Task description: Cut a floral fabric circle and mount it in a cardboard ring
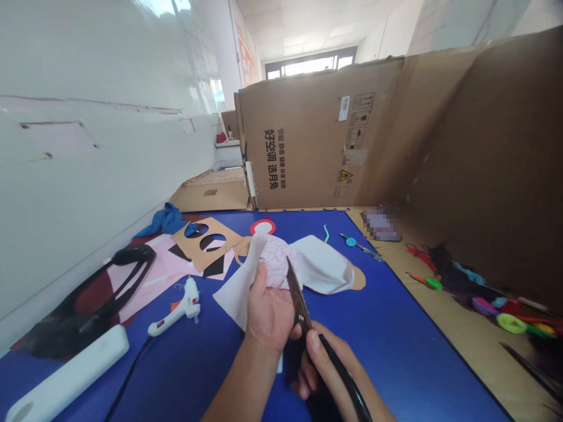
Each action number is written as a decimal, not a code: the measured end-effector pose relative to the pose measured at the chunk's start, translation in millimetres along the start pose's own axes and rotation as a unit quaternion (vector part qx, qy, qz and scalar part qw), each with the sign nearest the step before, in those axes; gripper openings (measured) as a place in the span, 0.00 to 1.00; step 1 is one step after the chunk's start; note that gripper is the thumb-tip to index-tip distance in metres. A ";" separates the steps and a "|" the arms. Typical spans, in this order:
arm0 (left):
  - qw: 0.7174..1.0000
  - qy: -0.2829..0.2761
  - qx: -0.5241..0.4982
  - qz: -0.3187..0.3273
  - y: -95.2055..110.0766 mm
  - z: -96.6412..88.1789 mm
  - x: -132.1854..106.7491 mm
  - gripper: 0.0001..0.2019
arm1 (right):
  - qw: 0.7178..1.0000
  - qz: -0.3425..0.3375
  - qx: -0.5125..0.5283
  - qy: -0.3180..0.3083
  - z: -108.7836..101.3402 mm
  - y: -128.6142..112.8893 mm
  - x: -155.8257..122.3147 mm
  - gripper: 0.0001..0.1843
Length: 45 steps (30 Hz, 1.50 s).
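My left hand [270,313] is closed on a piece of white fabric [233,290], thumb on top and palm turned up. Pale pink patterned cloth [277,261] shows above the palm. My right hand [328,357] grips black-handled scissors [299,302], whose blades point up and away over the cloth's right side. The blades look nearly together, and I cannot tell whether they touch the cloth. Just to the right lies a white piece of fabric [328,266] with a tan rounded piece [359,278] at its end.
A white glue gun [176,310] with a black cord lies left, near a long white object [70,375] and black straps [127,275]. Brown card with round holes [206,237] lies beyond. Cardboard walls [308,140] stand at the back and right, with colourful rolls [510,322] along the right edge.
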<state>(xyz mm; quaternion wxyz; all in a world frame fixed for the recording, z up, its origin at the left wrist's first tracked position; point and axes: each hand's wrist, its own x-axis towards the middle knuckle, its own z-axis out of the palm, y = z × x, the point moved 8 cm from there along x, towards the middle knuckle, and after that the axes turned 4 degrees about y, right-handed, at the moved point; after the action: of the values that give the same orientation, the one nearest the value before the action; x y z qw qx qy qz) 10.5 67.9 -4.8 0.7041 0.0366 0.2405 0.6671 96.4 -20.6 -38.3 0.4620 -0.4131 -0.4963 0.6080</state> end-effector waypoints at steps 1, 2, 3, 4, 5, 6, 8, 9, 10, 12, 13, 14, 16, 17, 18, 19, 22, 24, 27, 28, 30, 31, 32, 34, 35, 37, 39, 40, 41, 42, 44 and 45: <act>1.000 -0.011 0.007 -0.003 -0.3 -0.4 0.3 0.20 | 1.000 -0.001 0.003 -0.001 0.0 -0.7 0.2 0.36; 1.000 -0.022 0.014 -0.004 -0.4 -0.7 0.6 0.20 | 1.000 0.000 0.009 -0.002 0.2 -1.1 0.3 0.37; 0.999 -0.033 0.019 -0.004 -0.6 -0.7 0.8 0.21 | 1.000 0.003 0.015 -0.004 0.3 -1.4 0.4 0.36; 0.999 -0.041 0.024 -0.006 -0.9 -0.5 0.8 0.21 | 1.000 0.005 0.021 -0.004 0.3 -1.6 0.4 0.36; 0.999 -0.047 0.026 -0.008 -1.3 -0.3 0.8 0.21 | 1.000 0.007 0.024 -0.004 0.1 -1.8 0.3 0.37; 0.998 -0.047 0.027 -0.008 -1.5 -0.2 0.7 0.22 | 1.000 0.009 0.024 -0.004 0.0 -1.9 0.1 0.37; 0.999 -0.044 0.024 -0.012 -2.1 0.4 0.2 0.22 | 1.000 0.008 0.025 -0.002 -0.5 -3.0 -0.3 0.36; 0.999 -0.041 0.022 -0.013 -2.4 0.9 -0.1 0.22 | 1.000 0.007 0.027 -0.002 -0.7 -3.6 -0.4 0.36; 0.999 -0.037 0.020 -0.014 -2.6 1.2 -0.5 0.22 | 1.000 0.008 0.030 0.000 -1.0 -4.0 -0.5 0.36; 0.999 -0.028 0.014 -0.016 -2.9 1.2 -1.1 0.22 | 0.999 0.013 0.032 0.000 -1.0 -4.0 -0.3 0.37; 1.000 -0.024 0.012 -0.017 -3.0 1.0 -1.3 0.22 | 0.999 0.016 0.031 0.000 -1.0 -3.8 -0.1 0.37; 1.000 -0.022 0.011 -0.017 -3.2 0.9 -1.5 0.22 | 0.999 0.019 0.029 0.000 -1.0 -3.7 0.1 0.38; 0.999 -0.025 0.013 -0.019 -3.8 1.4 -1.9 0.22 | 0.999 0.018 0.030 0.001 -1.4 -4.5 0.5 0.37; 0.999 -0.027 0.015 -0.019 -4.1 1.7 -2.0 0.22 | 0.999 0.016 0.032 0.001 -1.6 -5.1 0.5 0.37; 0.999 -0.026 0.015 -0.020 -4.3 1.6 -2.1 0.22 | 0.999 0.016 0.032 0.002 -2.0 -5.7 0.5 0.37; 0.999 -0.024 0.014 -0.020 -4.6 1.1 -2.1 0.22 | 0.999 0.016 0.030 0.003 -2.3 -6.2 0.4 0.37; 0.999 -0.023 0.011 -0.025 -5.5 -0.1 -1.9 0.22 | 0.999 0.023 0.029 0.004 -2.6 -7.1 0.6 0.38; 0.999 -0.033 0.017 -0.026 -5.9 -0.1 -1.6 0.22 | 0.999 0.032 0.038 0.003 -2.3 -6.2 1.2 0.39; 0.998 -0.046 0.027 -0.024 -5.7 -1.1 -0.7 0.22 | 0.998 0.039 0.056 -0.006 -0.6 -3.9 2.0 0.40; 0.998 -0.050 0.030 -0.023 -5.7 -1.4 -0.5 0.22 | 0.997 0.042 0.063 -0.007 -0.2 -2.6 2.1 0.40; 0.998 -0.057 0.036 -0.022 -5.8 -1.6 -0.3 0.22 | 0.996 0.050 0.078 -0.002 -0.5 0.2 1.8 0.39; 0.997 -0.057 0.037 -0.022 -5.9 -1.9 -0.3 0.22 | 0.995 0.053 0.085 0.001 -0.7 1.2 1.5 0.39; 0.997 -0.058 0.038 -0.022 -6.1 -2.1 -0.3 0.22 | 0.994 0.056 0.089 0.004 -0.9 2.0 1.2 0.39; 0.998 -0.055 0.035 -0.020 -6.1 -2.8 -0.2 0.22 | 0.994 0.059 0.090 0.006 -0.7 2.8 1.0 0.39; 0.998 -0.056 0.033 -0.021 -6.4 -2.8 -0.2 0.22 | 0.994 0.060 0.089 0.007 -0.6 3.1 1.0 0.39; 0.998 -0.057 0.028 -0.023 -6.9 -2.9 0.1 0.22 | 0.994 0.066 0.090 0.009 -0.6 4.7 1.3 0.40; 0.998 -0.054 0.022 -0.028 -7.8 -3.1 0.5 0.23 | 0.992 0.073 0.101 0.013 -0.6 7.0 1.4 0.39; 0.998 -0.052 0.018 -0.030 -8.2 -3.2 0.6 0.23 | 0.991 0.078 0.107 0.015 -0.6 8.2 1.4 0.39; 0.998 -0.047 0.014 -0.031 -8.2 -3.4 0.7 0.23 | 0.990 0.083 0.112 0.017 -0.5 9.4 1.3 0.38; 0.999 -0.042 0.010 -0.030 -8.2 -3.3 0.7 0.24 | 0.989 0.087 0.116 0.020 -0.9 10.5 1.2 0.38; 0.999 -0.039 0.008 -0.031 -8.1 -2.3 0.1 0.24 | 0.988 0.093 0.119 0.024 -1.2 12.1 1.2 0.38; 0.999 -0.038 0.009 -0.032 -8.3 -1.4 -0.3 0.24 | 0.988 0.093 0.119 0.024 -1.3 12.5 1.3 0.38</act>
<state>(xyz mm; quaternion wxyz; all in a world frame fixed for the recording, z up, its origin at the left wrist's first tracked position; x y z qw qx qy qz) 17.6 66.3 -9.0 0.7333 0.0607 0.2201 0.6404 95.4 -20.1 -50.9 0.4609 -0.4137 -0.3689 0.6930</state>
